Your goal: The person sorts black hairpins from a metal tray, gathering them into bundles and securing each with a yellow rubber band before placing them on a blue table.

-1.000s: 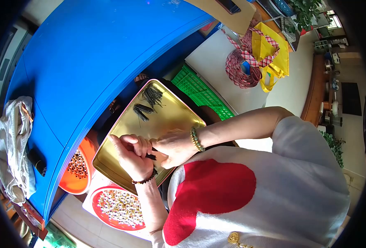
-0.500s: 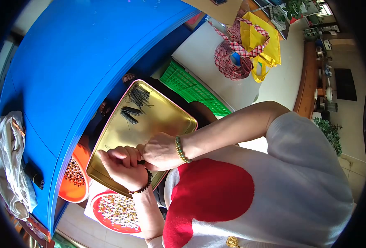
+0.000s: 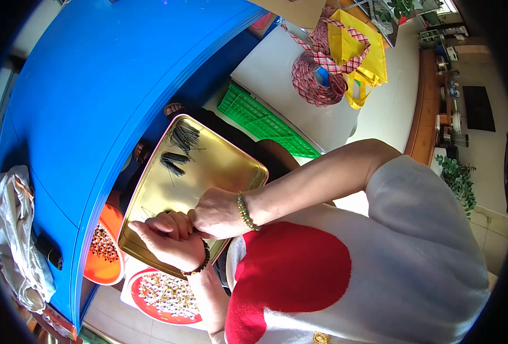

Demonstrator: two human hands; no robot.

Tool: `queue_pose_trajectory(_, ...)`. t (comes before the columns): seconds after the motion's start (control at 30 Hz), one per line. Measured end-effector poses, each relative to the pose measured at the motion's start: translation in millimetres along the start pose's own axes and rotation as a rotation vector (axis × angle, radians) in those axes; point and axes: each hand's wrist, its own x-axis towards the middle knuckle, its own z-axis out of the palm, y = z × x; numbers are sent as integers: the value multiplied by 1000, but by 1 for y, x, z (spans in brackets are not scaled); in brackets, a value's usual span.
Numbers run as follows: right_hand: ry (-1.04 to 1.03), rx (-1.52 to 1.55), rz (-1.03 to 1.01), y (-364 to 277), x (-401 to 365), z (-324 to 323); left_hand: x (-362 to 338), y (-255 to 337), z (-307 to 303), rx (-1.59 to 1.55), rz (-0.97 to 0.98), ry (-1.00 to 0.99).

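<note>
Mostly hidden, thin dark strands show beside the curled fingers of the left hand, which is closed on them above the near part of a gold-coloured metal tray. The right hand meets it at the fingers; its own fingertips are out of sight, so whether they pinch anything cannot be told. A dark beaded bracelet circles the left wrist and a green beaded bracelet the right.

Toward the tray's far end lie two bundles of dark strands, a larger, looser one and a smaller one just beside it. The tray is over the person's dark-clothed legs.

Beyond the tray's left side are an orange-red basin of small dark-and-orange pieces and a round red tray of small white-and-gold pieces. To the right, a green plastic crate sits beside a white tabletop, which bears a coil of red plaid ribbon and a yellow bag. Ahead spreads a large blue table, with pale crumpled cloth and a black cylindrical object at one end.
</note>
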Motion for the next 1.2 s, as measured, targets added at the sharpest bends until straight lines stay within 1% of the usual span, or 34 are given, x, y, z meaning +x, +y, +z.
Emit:
queue_pose_trajectory(0.17,13,4,-25,0,0,1,-2,-2,4,23,46,45)
queue_pose_trajectory(0.3,34,71,27,4,-3,4,-1,-9,0,30,53,55)
queue_pose_trajectory(0.37,16,61,84,4,-3,1,7,-12,-7,12,-11,-53)
queue_pose_trajectory(0.4,-34,7,76,7,-2,-4,11,-8,-7,-12,-62,-69)
queue_pose_trajectory(0.43,-20,49,82,8,-2,-10,14,-6,-5,-36,-113,-89)
queue_pose_trajectory(0.5,6,133,103,9,-5,-19,18,-4,-5,-30,-124,-91)
queue_pose_trajectory(0.53,63,184,74,13,-7,-13,19,-3,-8,-42,-127,-101)
queue_pose_trajectory(0.6,-2,428,116,20,-7,-6,22,-3,-12,-79,-153,-100)
queue_pose_trajectory(0.63,-36,548,134,21,-6,-7,24,-5,-15,-111,-148,-153)
queue_pose_trajectory(0.67,-56,534,148,19,-10,-11,24,-6,-13,-108,-151,-118)
queue_pose_trajectory(0.7,-42,679,231,16,-9,-11,24,-7,-10,-107,-155,-85)
queue_pose_trajectory(0.73,-26,823,316,11,-8,-10,27,-8,-13,-129,-157,-151)
queue_pose_trajectory(0.77,-9,967,401,8,-6,-9,27,-9,-12,-102,-139,-126)
queue_pose_trajectory(0.8,27,920,349,10,-3,-3,28,-10,-8,-75,-120,-100)
queue_pose_trajectory(0.87,44,1042,414,13,4,4,33,-12,-7,-33,-81,-86)
queue_pose_trajectory(0.9,52,1105,447,15,7,7,36,-13,-6,29,-41,-87)
queue_pose_trajectory(0.97,77,1192,462,23,15,18,44,-18,-8,268,31,38)
queue_pose_trajectory(1.03,106,1286,505,25,22,24,45,-20,-3,407,171,1)
queue_pose_trajectory(1.07,119,1276,571,27,25,25,43,-21,-1,476,240,-16)
queue_pose_trajectory(1.17,155,1225,713,26,32,15,33,-13,0,773,494,32)
queue_pose_trajectory(1.2,160,1219,747,27,34,13,31,-11,-7,789,539,-1)
